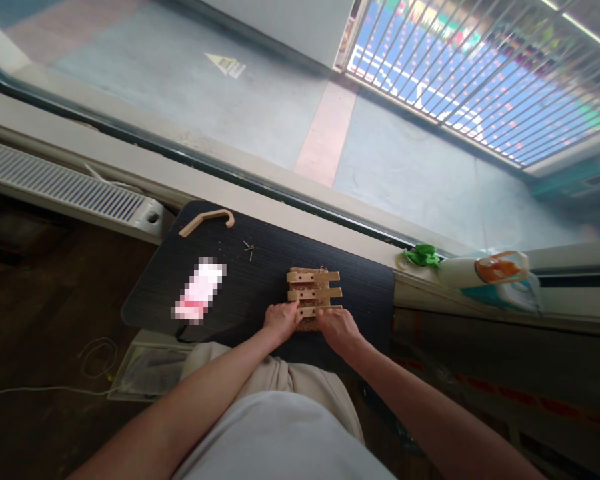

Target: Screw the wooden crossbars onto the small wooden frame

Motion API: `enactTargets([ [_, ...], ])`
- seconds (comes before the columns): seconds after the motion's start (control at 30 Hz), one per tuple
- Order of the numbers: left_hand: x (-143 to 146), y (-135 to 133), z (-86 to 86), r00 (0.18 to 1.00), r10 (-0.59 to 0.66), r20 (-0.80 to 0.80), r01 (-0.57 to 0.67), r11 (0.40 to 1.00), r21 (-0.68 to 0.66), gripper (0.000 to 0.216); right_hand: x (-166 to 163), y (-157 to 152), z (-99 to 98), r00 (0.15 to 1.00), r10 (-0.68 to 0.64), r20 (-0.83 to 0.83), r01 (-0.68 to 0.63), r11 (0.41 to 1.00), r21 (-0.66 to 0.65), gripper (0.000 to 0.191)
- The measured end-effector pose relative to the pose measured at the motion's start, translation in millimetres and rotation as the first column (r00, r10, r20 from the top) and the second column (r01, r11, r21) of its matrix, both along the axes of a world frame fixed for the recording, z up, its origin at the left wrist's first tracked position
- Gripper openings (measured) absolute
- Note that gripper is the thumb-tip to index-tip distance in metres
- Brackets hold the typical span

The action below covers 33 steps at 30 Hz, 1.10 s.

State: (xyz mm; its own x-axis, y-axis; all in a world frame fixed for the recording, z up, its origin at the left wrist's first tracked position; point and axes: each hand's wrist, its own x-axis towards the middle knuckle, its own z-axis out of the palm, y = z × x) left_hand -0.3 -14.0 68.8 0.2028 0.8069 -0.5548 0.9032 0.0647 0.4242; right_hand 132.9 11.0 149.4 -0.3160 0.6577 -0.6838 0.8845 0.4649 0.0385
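A small wooden assembly (314, 292) of three light slats laid across a brown board lies on the dark tabletop (260, 280) near its front edge. My left hand (281, 321) grips the assembly's near left end, fingers curled onto the nearest slat. My right hand (338, 329) presses on its near right end, fingers closed over the wood. Both forearms reach forward from my lap.
A curved wooden hook piece (207, 222) lies at the table's far left. A few small screws (249, 249) are scattered mid-table, and a pink-and-white blurred item (200, 291) lies at the left. A white bottle with an orange label (485, 270) and a green thing (423, 255) rest on the sill at the right.
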Motion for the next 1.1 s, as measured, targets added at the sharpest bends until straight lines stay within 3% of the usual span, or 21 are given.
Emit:
enactTargets([
  [0.1,0,1,1.4,1.0,0.001,-0.006,-0.001,1.0,-0.008,0.026,7,1,-10.1,0.975,-0.223,0.01,0.223,0.975,0.011,0.025],
  [0.2,0,1,1.9,1.0,-0.006,-0.01,0.006,1.0,-0.009,0.025,12,5,-18.9,0.897,-0.44,0.038,0.441,0.897,-0.031,0.03],
  [0.33,-1,0,1.4,1.0,-0.017,-0.017,0.018,1.0,0.015,0.025,12,9,-22.3,0.846,-0.532,0.017,0.532,0.844,-0.071,0.032],
  [0.47,0,1,4.3,0.999,-0.013,-0.042,0.013,1.0,-0.001,0.025,14,8,-10.8,0.886,-0.461,-0.041,0.458,0.886,-0.069,0.035],
  [0.63,1,3,8.5,0.998,-0.019,-0.063,0.017,1.0,-0.026,0.025,7,8,9.5,0.985,-0.166,-0.051,0.164,0.986,-0.041,0.023],
  [0.73,1,3,7.3,0.998,-0.023,-0.063,0.021,0.999,-0.029,0.025,0,8,10.3,0.997,-0.009,-0.073,0.006,0.999,-0.043,0.024],
  [0.83,0,3,5.4,0.999,-0.024,-0.04,0.023,0.999,-0.023,0.026,-2,3,2.0,0.995,0.022,-0.098,-0.023,1.0,-0.006,0.024],
  [0.93,0,3,5.0,0.999,-0.021,-0.03,0.02,1.0,-0.024,0.027,4,-6,-8.5,0.986,-0.145,-0.078,0.149,0.988,0.051,0.024],
  [1.03,-1,3,5.1,0.999,-0.028,-0.021,0.027,1.0,-0.012,0.026,13,-9,-15.2,0.918,-0.391,-0.068,0.396,0.914,0.089,0.028],
  [1.1,-1,2,4.4,0.999,-0.033,-0.018,0.033,0.999,0.003,0.026,15,-7,-15.7,0.871,-0.489,-0.05,0.491,0.868,0.07,0.03],
])
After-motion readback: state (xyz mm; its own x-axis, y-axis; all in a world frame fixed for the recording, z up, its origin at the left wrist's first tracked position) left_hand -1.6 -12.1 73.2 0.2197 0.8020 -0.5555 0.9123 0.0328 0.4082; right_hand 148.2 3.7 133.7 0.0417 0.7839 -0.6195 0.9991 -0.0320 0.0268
